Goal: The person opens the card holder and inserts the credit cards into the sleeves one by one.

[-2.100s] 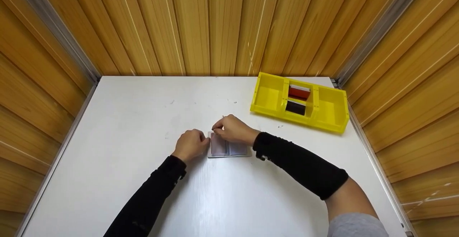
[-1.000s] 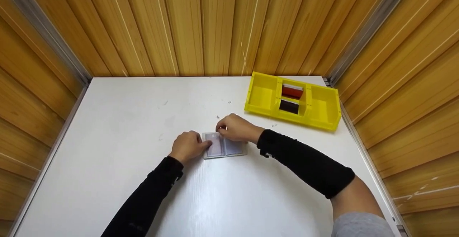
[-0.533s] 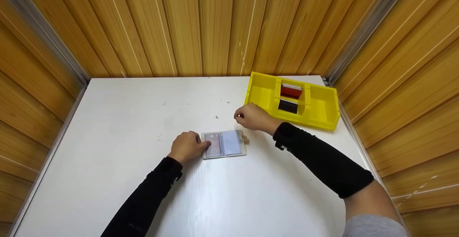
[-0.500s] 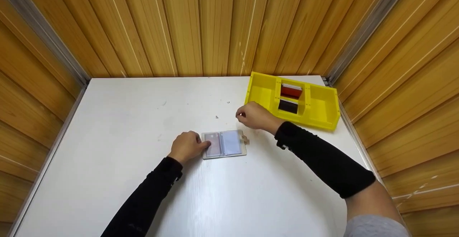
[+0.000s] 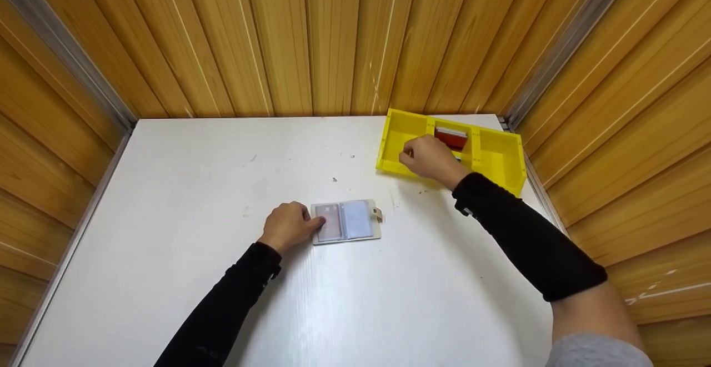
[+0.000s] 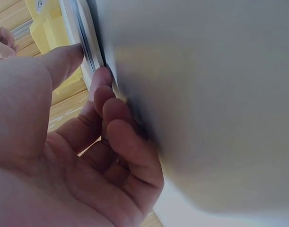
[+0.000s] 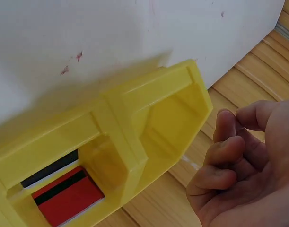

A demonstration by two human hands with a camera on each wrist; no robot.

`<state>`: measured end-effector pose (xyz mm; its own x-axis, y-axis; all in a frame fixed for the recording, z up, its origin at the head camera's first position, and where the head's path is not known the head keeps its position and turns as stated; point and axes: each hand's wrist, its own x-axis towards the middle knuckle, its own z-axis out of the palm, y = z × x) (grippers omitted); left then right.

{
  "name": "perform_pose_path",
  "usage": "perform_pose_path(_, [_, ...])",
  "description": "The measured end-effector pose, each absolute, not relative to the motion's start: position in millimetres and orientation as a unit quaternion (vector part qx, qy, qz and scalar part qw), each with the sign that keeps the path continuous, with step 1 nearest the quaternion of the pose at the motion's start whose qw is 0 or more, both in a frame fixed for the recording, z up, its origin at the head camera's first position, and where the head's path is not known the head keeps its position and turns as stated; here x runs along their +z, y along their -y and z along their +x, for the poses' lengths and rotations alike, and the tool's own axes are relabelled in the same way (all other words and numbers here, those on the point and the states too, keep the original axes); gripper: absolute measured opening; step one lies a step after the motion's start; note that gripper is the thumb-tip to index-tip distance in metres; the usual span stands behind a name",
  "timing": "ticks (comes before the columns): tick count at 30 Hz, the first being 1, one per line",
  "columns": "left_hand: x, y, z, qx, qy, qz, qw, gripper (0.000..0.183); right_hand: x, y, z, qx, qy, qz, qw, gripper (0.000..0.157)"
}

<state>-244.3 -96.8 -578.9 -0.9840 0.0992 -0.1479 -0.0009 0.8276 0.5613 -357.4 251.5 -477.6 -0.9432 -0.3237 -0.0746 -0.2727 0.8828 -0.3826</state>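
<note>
A small card holder (image 5: 358, 220) with clear plastic sleeves lies spread on the white table, its snap strap (image 5: 377, 214) sticking out to the right. A card shows through the left sleeve; the right sleeve looks pale. My left hand (image 5: 289, 225) pinches the holder's left edge, thumb on top. In the left wrist view, the index fingertip (image 6: 102, 75) meets the edge from the other side. My right hand (image 5: 430, 159) hovers over the yellow bin (image 5: 497, 159), its fingers loosely curled and holding nothing. Red cards (image 7: 68, 196) and dark cards (image 7: 49, 169) stand in the bin's middle compartment.
The bin has three compartments and sits at the table's back right corner, turned slightly. Wood-patterned walls (image 5: 328, 39) enclose the back and sides. Small dark marks (image 5: 334, 179) dot the white table (image 5: 194, 189).
My right hand has left the card holder and moved right and away from me, over the bin. The holder's strap has come into sight. My left thumb has moved onto the holder's left page.
</note>
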Motion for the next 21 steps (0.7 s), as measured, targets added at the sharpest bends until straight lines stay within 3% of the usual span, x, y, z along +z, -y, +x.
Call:
perform_pose_path(7, [-579, 97, -241, 0.300, -0.949, 0.022, 0.092, 0.044, -472, -271, -372, -0.158, -0.980, -0.098, 0.074, 0.031])
perform_pose_path(21, [-580, 97, -239, 0.297, -0.950, 0.020, 0.088, 0.044, -468, -315, -407, -0.085, -0.992, -0.084, 0.047, 0.026])
